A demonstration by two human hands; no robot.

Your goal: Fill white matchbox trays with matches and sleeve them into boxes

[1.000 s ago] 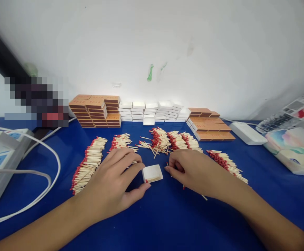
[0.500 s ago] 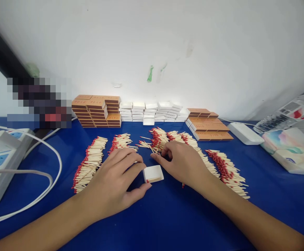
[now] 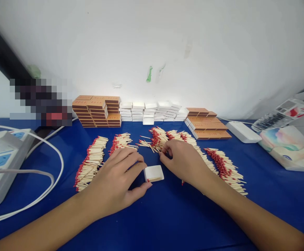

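Observation:
A small white matchbox tray (image 3: 154, 170) lies on the blue tabletop, with a few red-tipped matches (image 3: 154, 179) along its near side. My left hand (image 3: 120, 177) curls around the tray's left end, thumb at the near corner and index finger at the far one. Beyond the tray, my right hand (image 3: 183, 158) has its thumb and index finger pinched together at the near edge of a loose match pile (image 3: 159, 137). Whatever sits between those fingertips is too small to make out.
More matches lie in piles at left (image 3: 91, 162) and right (image 3: 226, 170). Along the wall stand brown matchboxes (image 3: 96, 111), white trays (image 3: 137, 111) and another matchbox stack (image 3: 206, 123). A power strip (image 3: 0, 162) with cables is left; a tissue pack (image 3: 287, 150) is right.
My right hand has shifted slightly right, its thumb drawing back from the loose matches and closing toward the index finger. My left hand and the tray have stayed almost still.

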